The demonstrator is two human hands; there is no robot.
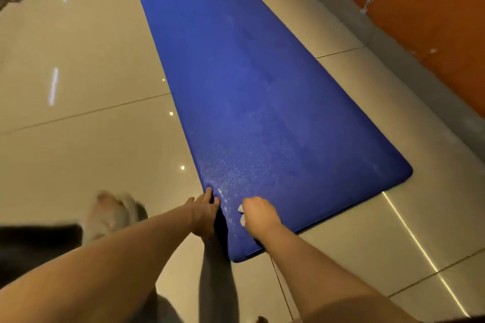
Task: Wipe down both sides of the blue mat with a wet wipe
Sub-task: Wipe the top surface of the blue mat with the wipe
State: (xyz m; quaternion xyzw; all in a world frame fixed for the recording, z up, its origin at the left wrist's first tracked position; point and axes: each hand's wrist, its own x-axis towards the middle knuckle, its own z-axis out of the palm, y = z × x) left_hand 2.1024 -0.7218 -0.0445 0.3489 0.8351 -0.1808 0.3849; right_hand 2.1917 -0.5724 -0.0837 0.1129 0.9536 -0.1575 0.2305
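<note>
Two hands meet at the near end of the mat (249, 86), which lies flat on the tiled floor (91, 152) and runs from about 6 o'clock in the view away toward 12 o'clock. The left hand (204, 215) is at the mat's left edge close to the near corner, its fingers (209, 193) curled over that edge and clamped on it; a dark shadow sits along the edge beside the palm. The right hand (258, 215) rests knuckles-up on the mat just to the 3 o'clock side of the left, apart from it, fingers bunched tight around the wipe (242, 219), of which only small white bits poke out on the side facing the left hand. Some speckled sheen shows on the blue surface just beyond both hands, toward 12 o'clock; farther up, the mat looks duller with faint marks. Both forearms are bare and reach in from the bottom of the view. At 8 o'clock a pale shoe (115, 214) stands on the tiles, blurred, well apart from the mat's edge. At 2 o'clock an orange wall (420, 8) with a grey skirting (393, 60) runs roughly alongside the mat's right edge, a strip of tile between them, and a pale ragged patch marks the wall near its base.
</note>
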